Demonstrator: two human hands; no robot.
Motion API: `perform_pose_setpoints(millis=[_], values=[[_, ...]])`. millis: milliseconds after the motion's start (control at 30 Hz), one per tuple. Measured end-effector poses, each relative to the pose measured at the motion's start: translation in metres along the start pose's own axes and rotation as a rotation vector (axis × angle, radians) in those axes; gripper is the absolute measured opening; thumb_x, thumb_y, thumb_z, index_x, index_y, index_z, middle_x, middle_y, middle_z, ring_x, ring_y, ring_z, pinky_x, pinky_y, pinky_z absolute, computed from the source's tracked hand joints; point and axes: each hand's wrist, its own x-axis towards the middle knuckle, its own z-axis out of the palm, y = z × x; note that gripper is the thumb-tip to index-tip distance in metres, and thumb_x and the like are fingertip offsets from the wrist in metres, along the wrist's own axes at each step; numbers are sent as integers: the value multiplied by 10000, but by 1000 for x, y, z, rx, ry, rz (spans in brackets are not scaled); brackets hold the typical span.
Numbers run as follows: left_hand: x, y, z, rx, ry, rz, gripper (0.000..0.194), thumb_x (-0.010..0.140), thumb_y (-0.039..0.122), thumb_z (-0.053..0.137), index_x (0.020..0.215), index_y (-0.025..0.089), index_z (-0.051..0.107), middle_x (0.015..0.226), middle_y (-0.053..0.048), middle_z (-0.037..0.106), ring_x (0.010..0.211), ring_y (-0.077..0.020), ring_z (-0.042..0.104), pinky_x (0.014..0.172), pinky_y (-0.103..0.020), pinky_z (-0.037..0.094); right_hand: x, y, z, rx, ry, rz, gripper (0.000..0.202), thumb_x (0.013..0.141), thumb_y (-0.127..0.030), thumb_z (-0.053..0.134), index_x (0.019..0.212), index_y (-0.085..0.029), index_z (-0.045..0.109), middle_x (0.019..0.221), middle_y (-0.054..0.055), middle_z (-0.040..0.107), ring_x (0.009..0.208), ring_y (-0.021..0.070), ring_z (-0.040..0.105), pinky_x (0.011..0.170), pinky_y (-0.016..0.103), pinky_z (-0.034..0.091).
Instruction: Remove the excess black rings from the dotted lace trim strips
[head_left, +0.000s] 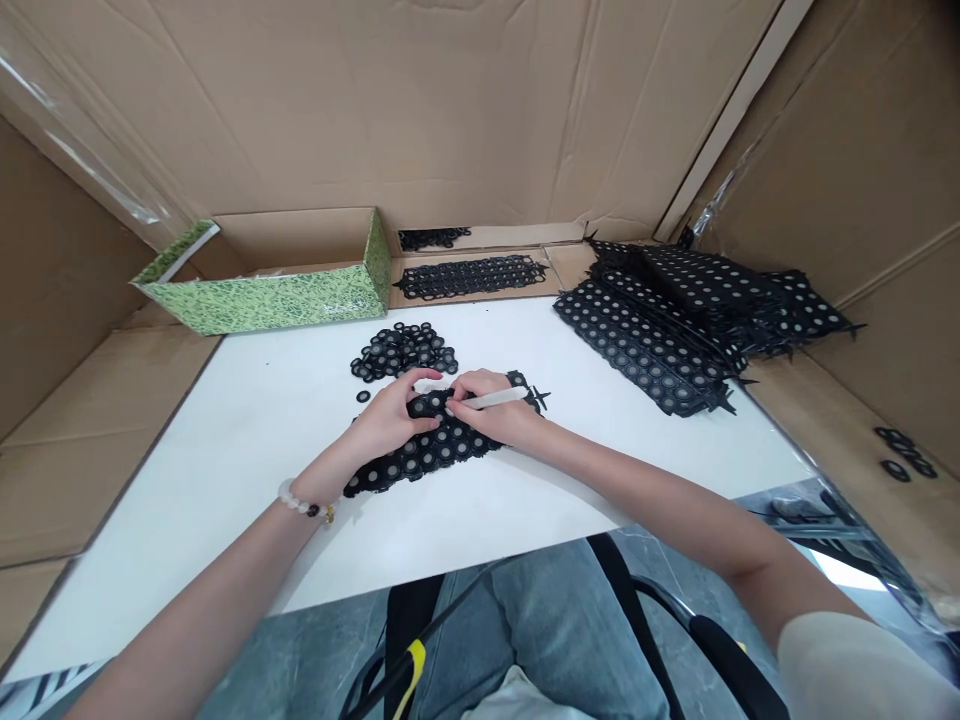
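Observation:
A black sheet of rows of round discs with pale centres [409,460] lies on the white table in front of me. My left hand [390,415] curls over its upper left part, thumb on the sheet and fingers bent at the far edge. In my right hand [495,405] is a white pen-like tool [495,398], gripped with the fingertips low on the sheet near my left fingers. The tool's tip is hidden by my fingers. Just beyond my left hand sits a pile of loose black rings [401,350], and one single ring [363,396] lies apart from it.
A green patterned open box [277,300] stands at the back left. A black lattice strip [472,277] lies on cardboard at the back. Stacked dotted black sheets [645,330] fill the right rear. Several rings [904,452] rest on cardboard at far right. Cardboard walls [480,110] surround the white table [202,480].

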Motion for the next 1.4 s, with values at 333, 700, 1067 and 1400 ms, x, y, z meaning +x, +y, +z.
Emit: perform_pose_setpoints(millis=[333,700,1067,1400], values=[[0,7,-25,194,-112,-2,483,662,446,713,1086,216,689,1178,-68,729,1119,-330,645,1034,-436,441,7,9,-22,238,-129,9,139,827,-289,673,714,-213,643,962,25,733,979,193,656,894,330,462],[1,5,-1,310,14,2,386,725,469,681,1031,236,710,1071,-54,751,1076,-336,643,1003,-470,431,7,10,-19,166,-76,-56,170,864,-271,639,709,-205,611,858,15,714,892,174,626,842,306,449],[7,-3,2,-73,-17,-11,551,615,446,783,1100,199,697,1152,-73,738,1104,-311,648,1056,-460,433,3,7,-2,-30,11,-30,138,851,-247,647,733,-212,584,906,18,712,961,211,614,931,401,379],[1,8,-18,83,-57,-113,518,603,508,777,1026,211,745,1056,-56,772,1015,-325,678,931,-424,495,10,7,-30,217,-130,17,166,840,-244,661,691,-202,602,894,28,708,921,189,629,901,351,442]])
